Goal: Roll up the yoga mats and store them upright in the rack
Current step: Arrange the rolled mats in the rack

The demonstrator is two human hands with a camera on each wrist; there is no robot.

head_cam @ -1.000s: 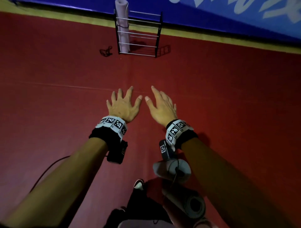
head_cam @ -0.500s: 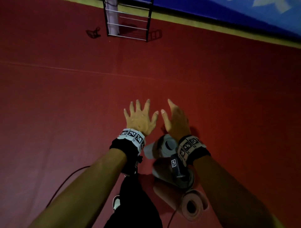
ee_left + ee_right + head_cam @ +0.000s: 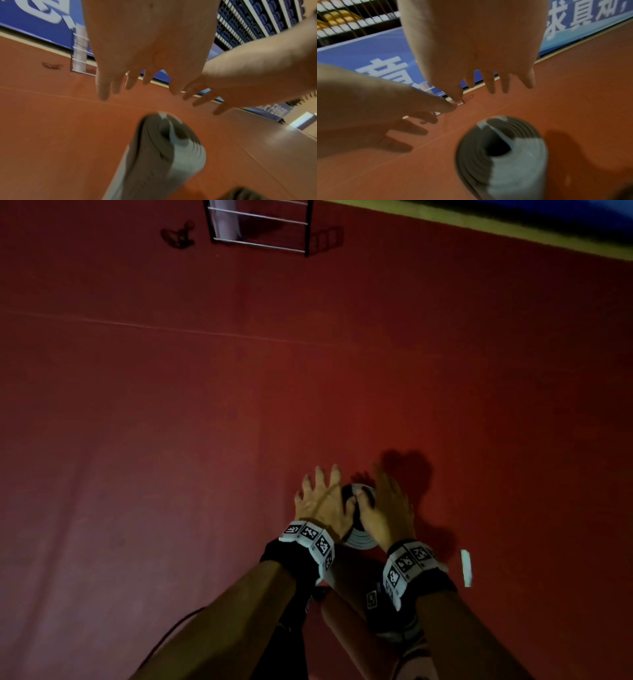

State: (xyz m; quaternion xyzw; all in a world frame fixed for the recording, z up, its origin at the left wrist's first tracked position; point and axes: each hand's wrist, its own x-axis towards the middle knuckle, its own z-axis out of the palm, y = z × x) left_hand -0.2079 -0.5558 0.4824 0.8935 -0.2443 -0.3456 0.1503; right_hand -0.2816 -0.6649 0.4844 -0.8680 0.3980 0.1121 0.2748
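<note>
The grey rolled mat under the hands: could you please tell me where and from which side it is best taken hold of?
Probably around the barrel just behind the near end of the grey rolled mat, one palm on each side. It lies on the red floor, its spiral end facing up toward the open left hand and right hand. Squeezing across the layers should keep the coil from loosening; the end itself offers only a soft hollow core.

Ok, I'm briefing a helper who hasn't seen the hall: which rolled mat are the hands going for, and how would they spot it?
On the red floor, well short of the metal rack by the blue wall, find the left hand and right hand spread open. Between them is the grey rolled mat, its spiral end facing up. The rolled mat beside it is pinkish.
</note>
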